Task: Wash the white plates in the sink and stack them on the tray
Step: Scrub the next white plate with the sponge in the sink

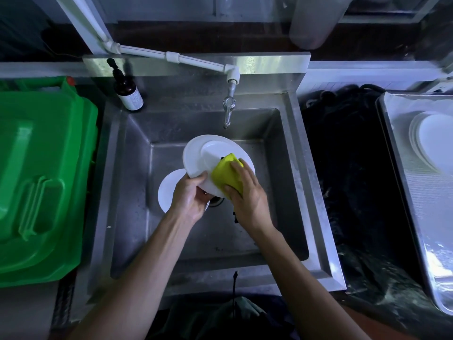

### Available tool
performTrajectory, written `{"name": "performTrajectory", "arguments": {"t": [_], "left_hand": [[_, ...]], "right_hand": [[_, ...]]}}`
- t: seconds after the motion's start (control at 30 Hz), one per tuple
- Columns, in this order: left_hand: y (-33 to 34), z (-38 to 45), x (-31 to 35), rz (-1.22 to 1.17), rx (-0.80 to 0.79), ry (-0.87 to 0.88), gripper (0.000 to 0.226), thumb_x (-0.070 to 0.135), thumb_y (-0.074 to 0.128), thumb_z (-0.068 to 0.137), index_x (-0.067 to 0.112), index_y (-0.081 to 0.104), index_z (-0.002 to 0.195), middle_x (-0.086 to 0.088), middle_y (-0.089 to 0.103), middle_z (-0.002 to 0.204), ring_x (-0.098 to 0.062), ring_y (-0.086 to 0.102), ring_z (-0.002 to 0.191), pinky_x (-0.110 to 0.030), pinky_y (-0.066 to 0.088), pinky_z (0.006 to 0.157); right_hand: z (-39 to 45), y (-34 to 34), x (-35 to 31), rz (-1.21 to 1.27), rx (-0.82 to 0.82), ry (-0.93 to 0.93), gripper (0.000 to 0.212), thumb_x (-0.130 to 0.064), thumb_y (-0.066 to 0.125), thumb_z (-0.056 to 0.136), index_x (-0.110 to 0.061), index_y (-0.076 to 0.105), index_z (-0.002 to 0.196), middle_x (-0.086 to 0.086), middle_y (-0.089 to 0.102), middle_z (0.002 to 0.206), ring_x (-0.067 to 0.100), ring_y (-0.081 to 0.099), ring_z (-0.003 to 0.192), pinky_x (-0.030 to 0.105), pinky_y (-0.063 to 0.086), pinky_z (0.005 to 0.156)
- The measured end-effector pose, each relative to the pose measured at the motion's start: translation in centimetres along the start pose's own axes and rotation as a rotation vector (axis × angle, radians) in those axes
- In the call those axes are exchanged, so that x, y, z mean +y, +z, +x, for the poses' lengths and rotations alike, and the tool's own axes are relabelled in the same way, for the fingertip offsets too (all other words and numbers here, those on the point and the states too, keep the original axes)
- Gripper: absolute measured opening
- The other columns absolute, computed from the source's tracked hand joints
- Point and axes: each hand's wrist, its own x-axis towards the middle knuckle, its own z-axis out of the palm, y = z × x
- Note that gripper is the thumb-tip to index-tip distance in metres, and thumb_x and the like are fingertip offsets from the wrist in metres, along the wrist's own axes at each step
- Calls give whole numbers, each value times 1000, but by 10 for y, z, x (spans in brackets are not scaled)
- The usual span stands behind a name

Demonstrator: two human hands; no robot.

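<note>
**Wet plate held by one edge over the sink**

A plate (208, 155) is held tilted above the sink (137, 217), below the tap (228, 111); its near edge is pinched by the left hand (190, 200), thumb on top and fingers curled beneath; a yellow sponge (228, 175) is pressed on its near-right face by the right hand (247, 195), fingers wrapped over the sponge. A second plate (168, 190) lies in the basin just under the held one, partly hidden by the left hand; washed plates (431, 141) are stacked on the tray (411, 217) at the far right, well apart from the sink.

The grip is judged the weak point; a wet rim could be lost under the sponge's push, and the held plate dropped on the one below, chipping both. The carry to the tray passes over a dark gap; a slip there could not be caught by the basin.
</note>
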Motion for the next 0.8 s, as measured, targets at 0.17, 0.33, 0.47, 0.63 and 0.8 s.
{"name": "performTrajectory", "arguments": {"t": [0.17, 0.33, 0.47, 0.63, 0.8], "left_hand": [[1, -2, 1, -78, 32, -2, 30, 6, 52, 99, 7, 64, 126, -15, 74, 109, -27, 74, 88, -39, 62, 73], [-2, -4, 2, -46, 32, -12, 41, 8, 53, 99, 1, 54, 139, -21, 67, 127, -28, 74, 95, -38, 62, 72], [-10, -3, -2, -3, -37, 28, 40, 4, 54, 97, 4, 56, 136, -18, 68, 126, -33, 69, 106, -52, 57, 93], [-22, -4, -3, 64, -86, 39, 28, 1, 54, 96, 11, 65, 120, -12, 72, 118, -30, 70, 107, -63, 44, 106], [-29, -11, -1, 129, -158, 23, 29, 0, 54, 93, 13, 68, 114, -7, 74, 113, -24, 71, 103, -65, 36, 110]], "right_hand": [[-8, 15, -10, -39, 67, -20, 49, -23, 59, 98, -25, 47, 145, 2, 38, 153, 25, 41, 133, 36, 40, 105], [-10, 19, -1, -32, 132, 37, 47, -27, 53, 100, -27, 43, 146, 1, 38, 149, 21, 38, 126, 39, 41, 101], [-7, 16, 9, 58, 158, 99, 48, -27, 54, 99, -26, 43, 146, 0, 40, 148, 21, 40, 130, 33, 37, 104], [5, 6, 14, 203, 181, 271, 51, -21, 60, 96, -20, 48, 145, 0, 48, 145, 18, 45, 132, 27, 36, 107], [22, -10, 20, 247, 218, 397, 52, -21, 58, 94, -24, 49, 145, -2, 50, 144, 15, 47, 131, 28, 36, 108]]}}
